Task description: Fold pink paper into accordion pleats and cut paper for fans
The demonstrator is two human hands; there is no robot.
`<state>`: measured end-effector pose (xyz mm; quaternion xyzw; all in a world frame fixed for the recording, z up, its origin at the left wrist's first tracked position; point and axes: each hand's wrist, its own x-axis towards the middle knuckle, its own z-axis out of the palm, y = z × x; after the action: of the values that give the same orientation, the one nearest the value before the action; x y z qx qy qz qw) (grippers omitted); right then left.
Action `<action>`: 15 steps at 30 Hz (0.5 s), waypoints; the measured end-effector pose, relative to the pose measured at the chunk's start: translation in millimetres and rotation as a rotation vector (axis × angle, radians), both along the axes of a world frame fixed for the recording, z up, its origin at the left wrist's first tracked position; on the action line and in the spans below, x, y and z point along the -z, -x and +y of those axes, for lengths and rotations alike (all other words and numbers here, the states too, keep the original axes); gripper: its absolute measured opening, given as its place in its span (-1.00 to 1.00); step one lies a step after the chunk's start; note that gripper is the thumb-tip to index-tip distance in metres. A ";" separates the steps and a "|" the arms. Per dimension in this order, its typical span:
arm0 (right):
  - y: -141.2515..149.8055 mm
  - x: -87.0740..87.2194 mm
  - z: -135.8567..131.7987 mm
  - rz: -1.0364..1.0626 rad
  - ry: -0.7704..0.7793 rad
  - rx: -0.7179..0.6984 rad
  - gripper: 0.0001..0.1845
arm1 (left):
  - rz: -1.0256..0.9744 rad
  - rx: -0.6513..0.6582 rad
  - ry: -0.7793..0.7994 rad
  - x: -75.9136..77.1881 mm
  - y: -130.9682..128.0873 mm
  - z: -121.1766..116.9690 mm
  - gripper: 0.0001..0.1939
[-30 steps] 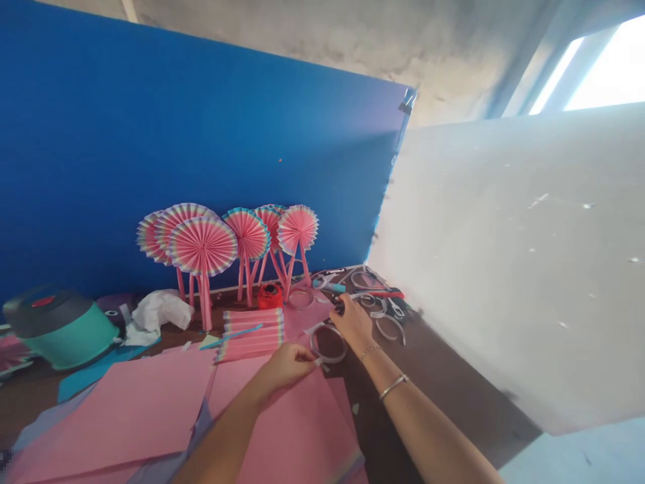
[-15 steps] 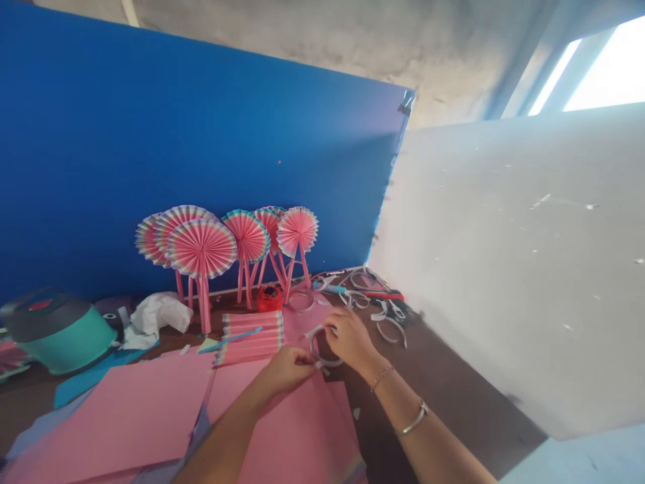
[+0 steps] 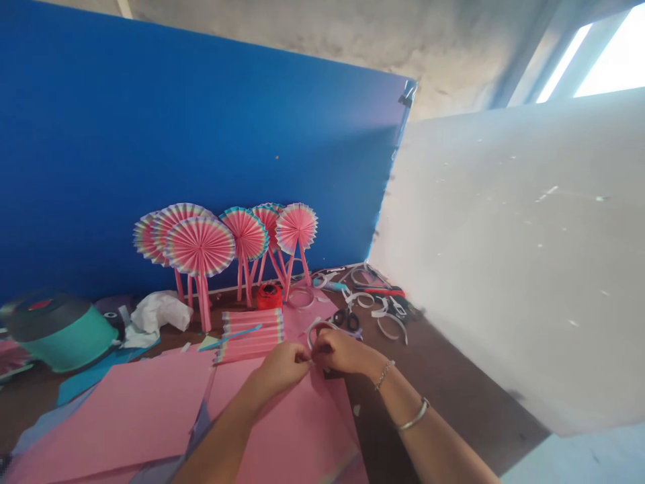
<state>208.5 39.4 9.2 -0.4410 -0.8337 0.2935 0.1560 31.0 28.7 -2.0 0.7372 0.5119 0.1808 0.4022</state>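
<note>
My right hand (image 3: 342, 351) is closed at a thin, pale ring that looks like a roll of tape (image 3: 313, 329), and partly covers it. My left hand (image 3: 285, 366) is also closed, thumb and forefinger pinched beside the right fingertips. What lies in that pinch is too small to make out. Beneath the hands are sheets of pink paper (image 3: 297, 420). A pleated pink paper strip (image 3: 252, 341) with a thin blue stick (image 3: 242, 335) across it lies just beyond my left hand. Black-handled scissors (image 3: 347, 318) lie behind my right hand.
Several pleated pink paper fans (image 3: 200, 245) stand against a blue panel (image 3: 201, 128). A red roll (image 3: 269, 296) sits before them. Pale strip loops (image 3: 393, 329) and a red-edged tool (image 3: 390, 292) lie near the white panel (image 3: 504, 269). A teal-and-black container (image 3: 63, 336) stands left, by crumpled white tissue (image 3: 161, 310).
My right hand has come down and toward the left, so its fingertips now meet the left ones. The ring is more covered, and the scissors behind have come into sight.
</note>
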 end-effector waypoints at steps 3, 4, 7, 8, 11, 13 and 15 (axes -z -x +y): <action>-0.8 -1.4 -0.4 0.022 0.054 0.003 -0.83 | 0.036 0.007 -0.023 1.3 -0.5 -0.2 -0.80; -1.4 -1.6 -0.5 0.028 0.065 0.003 -0.82 | 0.049 0.006 -0.030 1.9 -0.6 -0.3 -0.79; -2.5 -0.8 -0.3 0.028 0.059 0.010 -0.84 | 0.094 -0.004 -0.055 3.0 -1.2 -1.3 -0.79; -2.6 -0.1 -0.1 0.027 0.050 0.015 -0.85 | 0.112 -0.010 -0.066 3.0 -1.6 -2.0 -0.80; -2.0 1.7 -0.1 0.029 0.033 0.031 -0.87 | 0.171 -0.032 -0.105 1.3 -3.9 -4.5 -0.83; -1.5 2.4 -0.5 0.030 0.035 0.036 -0.89 | 0.210 -0.039 -0.136 -1.0 -5.7 -6.3 -0.83; -1.2 2.9 -1.0 0.033 0.036 0.031 -0.90 | 0.246 -0.039 -0.164 -3.5 -7.0 -7.9 -0.82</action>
<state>209.7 38.3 6.3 -0.4518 -0.8186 0.3133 0.1661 38.0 20.8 1.5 0.7743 0.5549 0.1381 0.2713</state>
